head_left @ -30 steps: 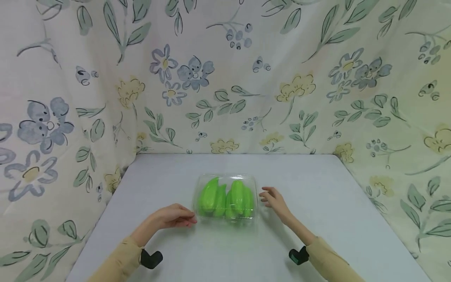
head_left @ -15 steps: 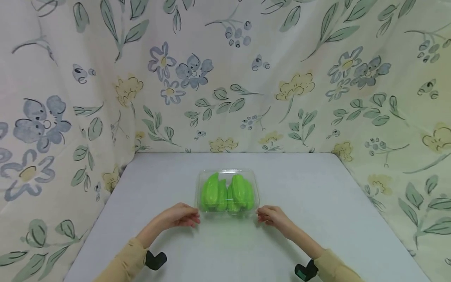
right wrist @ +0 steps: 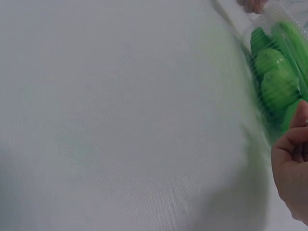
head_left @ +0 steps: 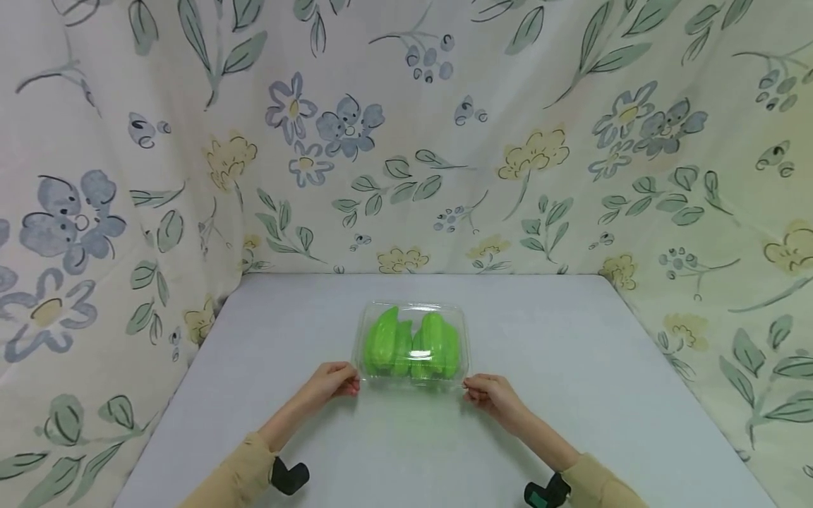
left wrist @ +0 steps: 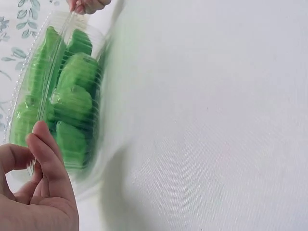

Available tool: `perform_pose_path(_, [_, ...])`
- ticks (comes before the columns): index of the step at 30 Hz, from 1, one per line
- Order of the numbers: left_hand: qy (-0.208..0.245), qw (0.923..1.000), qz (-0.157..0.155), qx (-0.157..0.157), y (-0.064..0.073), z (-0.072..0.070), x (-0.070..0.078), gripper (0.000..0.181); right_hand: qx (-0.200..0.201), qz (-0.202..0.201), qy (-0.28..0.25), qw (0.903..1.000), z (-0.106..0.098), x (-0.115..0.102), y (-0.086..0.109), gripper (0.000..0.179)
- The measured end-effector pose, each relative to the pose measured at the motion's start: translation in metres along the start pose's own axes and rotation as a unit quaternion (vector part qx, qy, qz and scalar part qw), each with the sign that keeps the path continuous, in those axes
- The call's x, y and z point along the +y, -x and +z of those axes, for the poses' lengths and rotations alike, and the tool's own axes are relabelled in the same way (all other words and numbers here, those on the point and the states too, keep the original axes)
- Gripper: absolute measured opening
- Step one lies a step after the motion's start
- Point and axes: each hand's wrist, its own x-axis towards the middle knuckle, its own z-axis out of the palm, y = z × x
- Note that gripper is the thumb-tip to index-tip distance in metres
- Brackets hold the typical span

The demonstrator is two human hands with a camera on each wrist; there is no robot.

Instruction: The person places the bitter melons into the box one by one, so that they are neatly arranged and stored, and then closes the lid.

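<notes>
A clear plastic clamshell box [head_left: 411, 381] sits on the white table in the head view, its lid down. Through it show several bright green, long, pointed vegetables [head_left: 383, 342], whose exact kind I cannot tell. At the box's front left corner, my left hand [head_left: 333, 381] pinches the rim between thumb and fingers, as the left wrist view shows at the clear rim [left wrist: 48, 86]. My right hand [head_left: 495, 398] holds the front right corner in its fingertips; in the right wrist view that hand [right wrist: 293, 163] is partly cut off by the frame edge.
The white table [head_left: 406, 451] reaches back to a hanging cloth [head_left: 406, 141] printed with flowers and leaves. A black wrist camera [head_left: 289, 476] is strapped on the left arm, and another black camera [head_left: 547, 490] on the right.
My right hand has come down from beside the box's right side to its front right corner, and its fingers have closed there. My left fingers have curled onto the front left corner.
</notes>
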Motion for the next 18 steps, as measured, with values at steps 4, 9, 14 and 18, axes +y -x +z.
perform_pose_path(4, [0.012, 0.9998, -0.008, 0.015, -0.001, 0.004, 0.0, 0.028, 0.018, -0.006, -0.018, 0.9996, 0.001, 0.003, 0.0, 0.022])
perform_pose_path(9, [0.003, 0.9996, -0.029, 0.004, -0.003, 0.001, 0.005, 0.032, 0.033, 0.002, -0.017, 0.9993, 0.002, 0.005, -0.001, 0.017])
perform_pose_path(14, [-0.017, 0.9986, -0.036, -0.036, -0.001, -0.006, 0.007, 0.038, 0.011, 0.024, 0.002, 0.9996, -0.001, 0.005, 0.0, 0.027])
perform_pose_path(18, [-0.036, 0.9938, -0.057, -0.088, 0.001, -0.015, 0.008, 0.051, -0.001, 0.049, 0.021, 0.9986, -0.006, 0.001, 0.001, 0.053])
